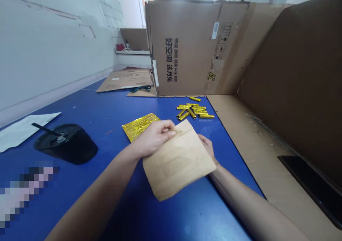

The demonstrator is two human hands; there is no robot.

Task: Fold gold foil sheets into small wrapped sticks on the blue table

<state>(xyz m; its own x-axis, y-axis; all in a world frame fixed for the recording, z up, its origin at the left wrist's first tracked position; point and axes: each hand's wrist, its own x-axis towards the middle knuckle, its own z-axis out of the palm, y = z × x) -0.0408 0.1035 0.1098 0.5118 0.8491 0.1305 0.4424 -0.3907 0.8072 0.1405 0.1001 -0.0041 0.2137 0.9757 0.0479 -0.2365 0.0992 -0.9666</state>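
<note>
A tan kraft paper bag is held tilted above the blue table, between both hands. My left hand is closed on its upper left edge, thumb on top. Behind the bag's right side, my right hand grips it; most of its fingers are hidden by the paper. Flat on the table beyond my left hand lies a shiny gold foil sheet, partly covered by the hand. Further off is a loose pile of several small gold-wrapped sticks.
A black cup with a dark straw stands at left, near a white sheet. A large cardboard box walls the back; cardboard also borders the right side, with a dark flat device on it. Green-handled scissors lie at the back.
</note>
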